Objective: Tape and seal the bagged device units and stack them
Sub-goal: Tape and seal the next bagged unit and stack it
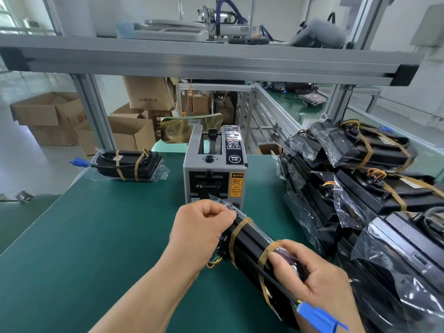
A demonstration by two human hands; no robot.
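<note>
As your left hand [199, 229] pinches its far end and your right hand [314, 277] grips its near end, the bagged unit [247, 241] lies over the desk [96, 236]. The tape dispenser [213, 169] stands just behind.

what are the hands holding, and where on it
Both grip one bagged device unit: the left hand pinches the bag at its far end, the right hand grips the near end.
</note>
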